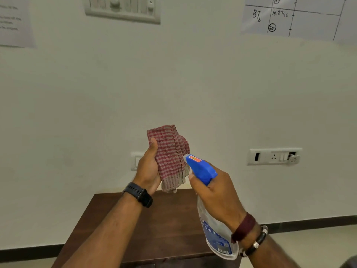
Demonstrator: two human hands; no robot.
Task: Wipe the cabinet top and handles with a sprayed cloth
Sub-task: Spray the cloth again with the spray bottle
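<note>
Fingers of our left hand (148, 169) grip the folded red-checked cotton cloth (170, 157), long axis upright, above the dark brown wooden cabinet top (164, 225). Right hand (216, 192) fingers wrap the clear plastic spray bottle with blue trigger head (202, 169); nozzle points left, just beside the cloth. Both wrists raised, handles out of view.

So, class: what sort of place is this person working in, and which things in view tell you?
Probably an office or workroom, though that is a guess. A hand-drawn numbered chart and a printed notice hang on the plain wall, with a switch panel between them.
</note>
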